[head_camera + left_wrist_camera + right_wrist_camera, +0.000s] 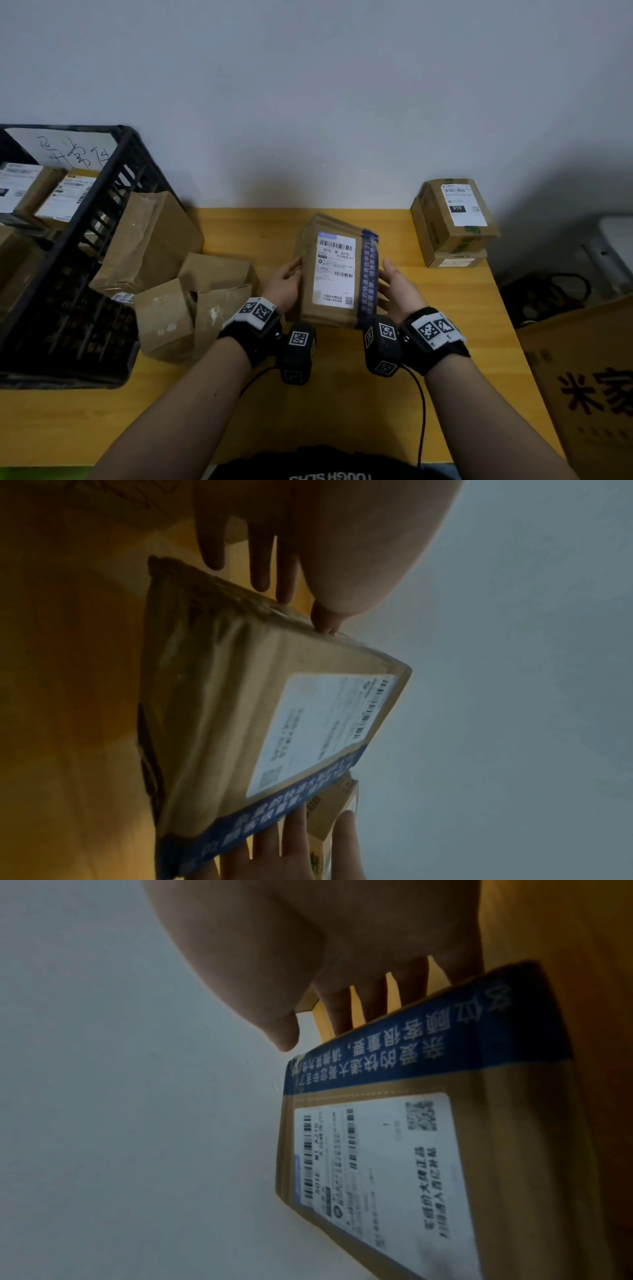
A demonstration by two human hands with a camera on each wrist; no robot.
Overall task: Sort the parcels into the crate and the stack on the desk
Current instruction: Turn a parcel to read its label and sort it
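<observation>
Your left hand [286, 284] and right hand [397, 291] form the grip: straight fingers pressed flat on opposite sides of the labelled parcel [337, 274], which is lifted above the middle of the desk [342, 404]. Loose parcels [191, 284] lie left, beside the black crate [102, 219]. The stack [452, 222] stands at the far right corner.

- One flat cardboard parcel [337, 274] with blue tape, between two hands.
- Two parcels [454, 222] stacked at the desk's far right.
- Three loose cardboard parcels [191, 291] beside the crate.
- One black plastic crate [113, 192], with at least two labelled parcels [41, 195] visible inside.
- One large printed carton [589, 387] at the right edge.
</observation>
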